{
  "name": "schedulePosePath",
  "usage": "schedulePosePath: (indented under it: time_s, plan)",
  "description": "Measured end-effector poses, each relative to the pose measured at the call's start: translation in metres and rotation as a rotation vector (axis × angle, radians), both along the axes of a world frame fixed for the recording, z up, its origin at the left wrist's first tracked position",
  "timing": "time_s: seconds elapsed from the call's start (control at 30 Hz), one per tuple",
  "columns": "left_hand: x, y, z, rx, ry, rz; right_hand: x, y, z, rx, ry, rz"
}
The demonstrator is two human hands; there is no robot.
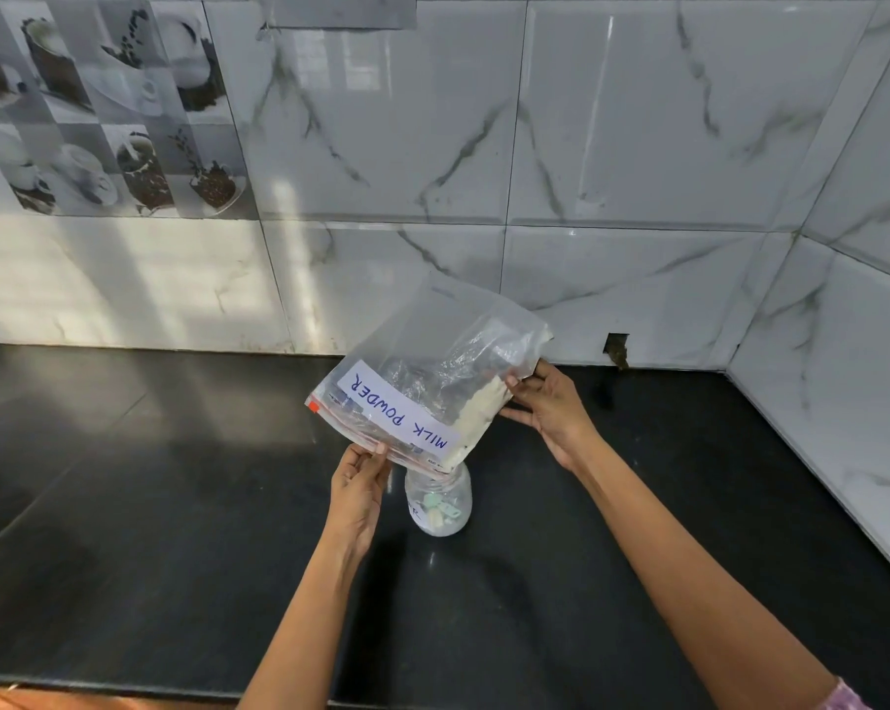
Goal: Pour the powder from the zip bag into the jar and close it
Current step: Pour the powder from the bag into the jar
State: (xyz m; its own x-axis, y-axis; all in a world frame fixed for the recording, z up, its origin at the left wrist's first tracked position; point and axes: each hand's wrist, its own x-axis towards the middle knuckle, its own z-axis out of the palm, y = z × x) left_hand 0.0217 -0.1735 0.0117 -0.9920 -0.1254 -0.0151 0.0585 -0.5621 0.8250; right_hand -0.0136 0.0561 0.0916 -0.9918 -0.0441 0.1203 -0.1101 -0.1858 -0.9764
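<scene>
Head view looks down on a zip bag labelled "MILK POWDER", held in the air above a small clear jar that stands on the black surface. The bag's long axis runs on a slant from the upper right, by the marble wall tiles, down to the lower left, and its zip edge is the low one, facing the person. The low corner of that edge hangs directly over the jar's mouth and hides it, so contact with the rim cannot be told.

The left hand pinches the zip edge just left of the jar, thumb on top and fingers curled beneath. The right hand grips the bag's raised far end, its fingers wrapped round the side seam. Both hands are closed on the bag; neither touches the jar. The left hand is the nearer one to the jar, just beside its shoulder.

Pale powder lies bunched along the bag's right-hand side, running down toward the low corner. As a judgement, the pour turns on keeping that corner centred over the narrow mouth while the right hand lifts the far end higher. Whether the zip is open at the corner cannot be seen. The jar already holds some white powder at its bottom, and no lid is in view.
</scene>
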Motion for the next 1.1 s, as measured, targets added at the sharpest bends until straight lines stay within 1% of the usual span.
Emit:
schedulePosePath:
  time_s: [0.13, 0.23, 0.53, 0.73, 1.0, 1.1]
  plan:
    - [0.0, -0.001, 0.002, -0.006, -0.002, -0.005, 0.0, 0.0, 0.005, 0.008, 0.03, -0.015]
    - [0.001, -0.001, 0.001, -0.052, -0.002, -0.005, 0.001, 0.001, 0.008, 0.01, 0.054, -0.01]
    - [0.005, 0.001, -0.005, -0.304, -0.114, 0.08, 0.008, 0.002, 0.017, 0.032, 0.115, 0.0]
    - [0.007, -0.003, -0.009, -0.324, -0.192, 0.094, 0.008, -0.008, 0.023, 0.119, 0.161, -0.007]
    - [0.013, -0.002, -0.012, -0.309, -0.214, 0.085, 0.006, -0.013, 0.03, 0.034, 0.15, -0.023]
    - [0.013, -0.003, -0.012, -0.314, -0.226, 0.082, 0.007, -0.015, 0.031, 0.037, 0.162, -0.012]
